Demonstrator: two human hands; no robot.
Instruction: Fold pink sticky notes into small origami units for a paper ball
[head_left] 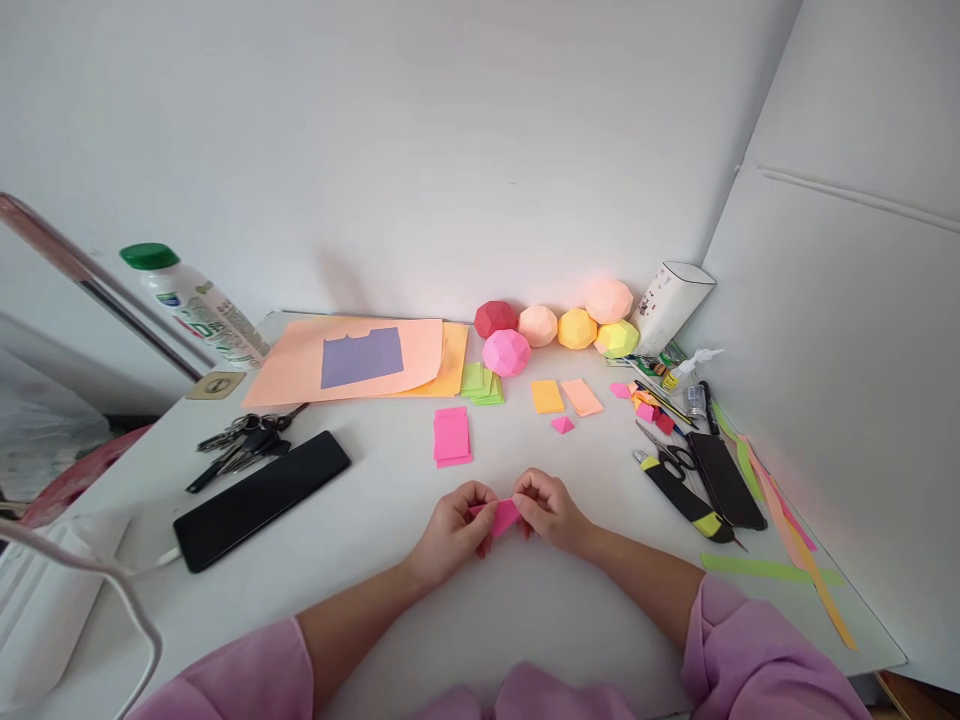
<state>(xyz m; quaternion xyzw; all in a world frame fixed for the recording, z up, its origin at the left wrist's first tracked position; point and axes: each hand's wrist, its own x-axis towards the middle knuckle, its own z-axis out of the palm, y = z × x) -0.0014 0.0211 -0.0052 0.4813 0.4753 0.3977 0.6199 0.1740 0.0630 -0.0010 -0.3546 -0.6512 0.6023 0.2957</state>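
Both my hands meet over the white table [375,590] near its front. My left hand [452,530] and my right hand [550,508] pinch the two ends of a small folded pink paper piece [501,516] held between them. Just beyond my hands lies a stack of pink paper squares [451,437]. A small folded pink unit [562,425] sits a little further to the right.
Several paper polyhedron balls [555,328] line the back wall. Orange sheets [352,362], green squares [482,384], orange slips [566,397]. Left: black phone [262,498], keys [244,440], bottle [196,305]. Right: scissors [667,455], black cutter [686,497], pens, glue, paper strips [795,540], a white box [670,305].
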